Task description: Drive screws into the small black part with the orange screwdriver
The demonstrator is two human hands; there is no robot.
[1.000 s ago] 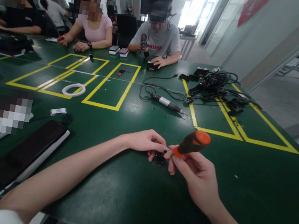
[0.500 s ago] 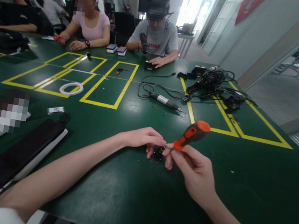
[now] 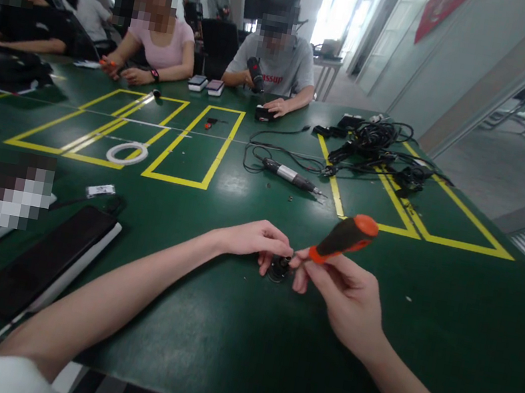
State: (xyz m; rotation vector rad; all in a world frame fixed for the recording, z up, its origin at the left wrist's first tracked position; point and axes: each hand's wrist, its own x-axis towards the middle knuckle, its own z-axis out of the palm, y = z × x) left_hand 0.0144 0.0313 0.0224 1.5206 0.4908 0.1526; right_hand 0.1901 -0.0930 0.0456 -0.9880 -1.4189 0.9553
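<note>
A screwdriver (image 3: 343, 239) with an orange and dark handle is pinched near its shaft by my right hand (image 3: 344, 295). Its handle leans up to the right, and the tip is hidden by my fingers. On the table in front of me lies a small dark round part (image 3: 278, 270). My left hand (image 3: 259, 240) is curled over that part, its fingers closed against the part's left and top side. Some of the part's upper area is covered by fingers of both hands.
Beyond my hands lies a corded electric screwdriver (image 3: 291, 176). Tangled black cables (image 3: 374, 138) pile up at the right back. A white tape ring (image 3: 126, 152) rests at left; a black phone-like device (image 3: 48, 260) sits near my left arm. Across the green table (image 3: 196, 341), a co-worker (image 3: 271, 56) holds a power tool.
The screwdriver's handle has turned about its length and tipped slightly further to the right. My right hand shifted a little right; my left hand stays by the round part.
</note>
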